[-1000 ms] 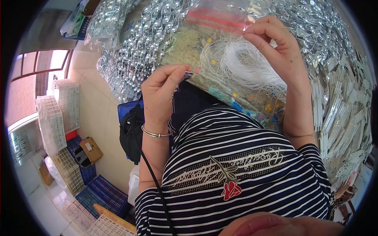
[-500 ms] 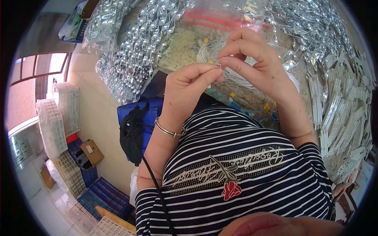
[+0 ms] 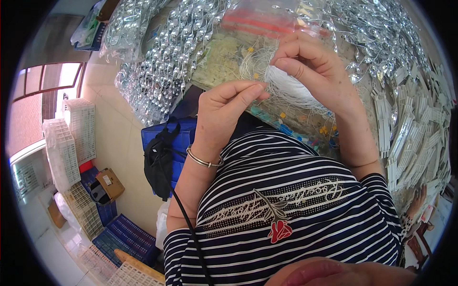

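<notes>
Over the middle of the worktable, my left hand (image 3: 229, 102) is closed in a pinch, with thumb and forefinger pressed together. A fine pale thread (image 3: 267, 85) shows at those fingertips. My right hand (image 3: 312, 71) is held a little farther right and higher, thumb against bent fingers; what lies in its pinch, if anything, is too small to see. A gap separates the two hands. Just behind and below the right hand lies a loose bundle of white thread (image 3: 292, 89), its strands spreading over the tabletop (image 3: 217, 59).
Silvery twisted strands (image 3: 183, 43) heap at the far left, with more silvery strands (image 3: 381, 35) at the far right. White strip bundles (image 3: 410, 138) pile up on the right. A red-edged plastic bag (image 3: 257, 24) lies behind. Crates (image 3: 126, 238) stand at left; another person's hand (image 3: 419, 202) shows at lower right.
My hands were together at the fingertips and have moved apart. The right one has shifted right, the left slightly left, uncovering more of the white thread bundle.
</notes>
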`<state>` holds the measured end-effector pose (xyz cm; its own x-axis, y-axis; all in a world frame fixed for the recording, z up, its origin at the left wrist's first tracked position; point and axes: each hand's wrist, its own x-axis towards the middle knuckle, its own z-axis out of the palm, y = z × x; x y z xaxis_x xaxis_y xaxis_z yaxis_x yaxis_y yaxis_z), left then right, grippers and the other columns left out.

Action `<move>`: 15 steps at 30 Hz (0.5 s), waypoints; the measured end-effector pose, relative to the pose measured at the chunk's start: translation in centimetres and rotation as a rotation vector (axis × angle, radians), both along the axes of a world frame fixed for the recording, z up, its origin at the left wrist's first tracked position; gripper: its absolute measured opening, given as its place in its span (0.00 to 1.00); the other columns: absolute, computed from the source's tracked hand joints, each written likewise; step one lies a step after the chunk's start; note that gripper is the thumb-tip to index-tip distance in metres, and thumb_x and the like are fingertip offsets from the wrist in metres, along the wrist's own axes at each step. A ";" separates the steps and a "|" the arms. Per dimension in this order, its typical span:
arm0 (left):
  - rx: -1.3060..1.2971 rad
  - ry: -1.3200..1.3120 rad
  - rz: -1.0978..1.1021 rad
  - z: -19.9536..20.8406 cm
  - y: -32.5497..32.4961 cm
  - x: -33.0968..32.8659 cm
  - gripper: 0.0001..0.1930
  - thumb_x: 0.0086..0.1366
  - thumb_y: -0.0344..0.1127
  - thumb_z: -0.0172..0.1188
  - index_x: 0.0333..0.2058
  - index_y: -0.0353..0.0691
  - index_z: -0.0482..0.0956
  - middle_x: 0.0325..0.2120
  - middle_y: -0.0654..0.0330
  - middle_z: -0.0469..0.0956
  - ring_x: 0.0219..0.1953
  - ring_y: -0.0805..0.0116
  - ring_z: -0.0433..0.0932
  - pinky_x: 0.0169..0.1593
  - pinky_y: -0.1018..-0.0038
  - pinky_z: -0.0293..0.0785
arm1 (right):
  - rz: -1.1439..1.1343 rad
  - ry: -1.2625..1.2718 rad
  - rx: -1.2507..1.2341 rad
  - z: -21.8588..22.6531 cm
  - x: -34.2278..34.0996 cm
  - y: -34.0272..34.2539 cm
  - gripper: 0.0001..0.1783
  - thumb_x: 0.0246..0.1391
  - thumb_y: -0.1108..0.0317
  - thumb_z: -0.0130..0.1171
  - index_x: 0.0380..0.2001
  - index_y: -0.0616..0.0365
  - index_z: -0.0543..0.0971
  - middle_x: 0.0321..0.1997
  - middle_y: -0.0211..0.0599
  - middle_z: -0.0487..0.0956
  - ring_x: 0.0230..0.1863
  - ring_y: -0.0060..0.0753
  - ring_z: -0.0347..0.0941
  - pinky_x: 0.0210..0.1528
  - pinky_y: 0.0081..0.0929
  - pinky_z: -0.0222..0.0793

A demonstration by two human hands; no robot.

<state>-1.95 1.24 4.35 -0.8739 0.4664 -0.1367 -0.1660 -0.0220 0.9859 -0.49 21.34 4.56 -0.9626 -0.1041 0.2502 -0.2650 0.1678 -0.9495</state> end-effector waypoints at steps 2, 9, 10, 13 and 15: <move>0.005 0.000 0.001 0.4 0.2 -0.1 0.08 0.60 0.27 0.56 0.37 0.29 0.79 0.28 0.57 0.80 0.32 0.73 0.77 0.42 0.80 0.71 | 0.026 0.032 0.034 0.1 0.0 -0.1 0.04 0.52 0.74 0.57 0.32 0.62 0.77 0.33 0.28 0.72 0.35 0.18 0.67 0.38 0.16 0.63; 0.035 0.000 -0.010 -0.1 0.5 -0.2 0.08 0.60 0.27 0.56 0.36 0.30 0.79 0.29 0.58 0.80 0.32 0.74 0.76 0.41 0.80 0.71 | 0.051 0.020 0.039 0.3 0.0 -0.2 0.05 0.49 0.75 0.60 0.31 0.62 0.78 0.33 0.28 0.73 0.35 0.18 0.68 0.38 0.15 0.63; 0.035 -0.001 -0.010 -0.1 0.5 -0.2 0.08 0.60 0.27 0.56 0.36 0.30 0.79 0.29 0.58 0.80 0.32 0.74 0.76 0.41 0.80 0.71 | 0.027 0.006 0.036 0.2 0.0 -0.1 0.05 0.49 0.75 0.60 0.32 0.61 0.78 0.34 0.28 0.73 0.36 0.18 0.68 0.38 0.16 0.63; 0.045 -0.041 0.021 0.0 0.4 -0.1 0.08 0.60 0.27 0.56 0.36 0.30 0.79 0.29 0.59 0.79 0.32 0.75 0.76 0.41 0.80 0.71 | -0.003 -0.018 0.006 0.1 -0.2 0.2 0.05 0.49 0.75 0.60 0.32 0.61 0.78 0.34 0.28 0.73 0.36 0.18 0.69 0.39 0.17 0.64; 0.037 -0.055 0.029 -0.1 0.4 -0.1 0.08 0.60 0.27 0.56 0.36 0.30 0.79 0.29 0.59 0.79 0.31 0.75 0.76 0.41 0.80 0.70 | -0.009 -0.028 -0.022 0.0 -0.2 0.2 0.05 0.49 0.75 0.60 0.32 0.61 0.78 0.34 0.28 0.74 0.37 0.19 0.69 0.40 0.17 0.64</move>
<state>-2.04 1.64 4.23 -0.8787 0.4467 -0.1682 -0.2185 -0.0633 0.9738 -0.74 21.56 4.53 -0.9701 -0.0907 0.2250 -0.2366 0.1489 -0.9601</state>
